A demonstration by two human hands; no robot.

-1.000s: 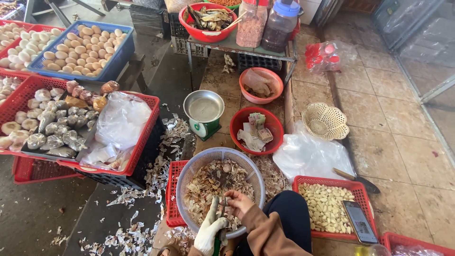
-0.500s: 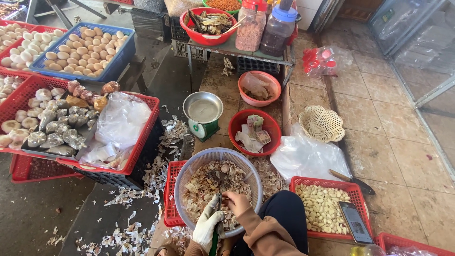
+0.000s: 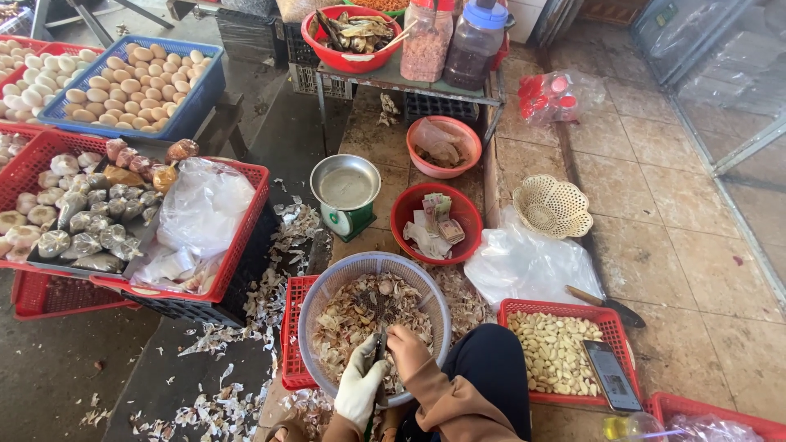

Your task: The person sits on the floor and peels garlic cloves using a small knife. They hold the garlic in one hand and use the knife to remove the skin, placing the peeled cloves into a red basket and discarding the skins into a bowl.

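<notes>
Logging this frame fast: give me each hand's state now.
Left hand: gloved, shut on a knife.
Right hand: bare, fingers curled over the basket; what it holds cannot be told.

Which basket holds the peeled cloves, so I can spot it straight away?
Start at the round grey sieve basket full of papery skins under the hands. Go to the person's right, past the dark trouser knee, to the flat red tray. It alone holds bare pale cloves, with a phone lying on its near corner.
</notes>
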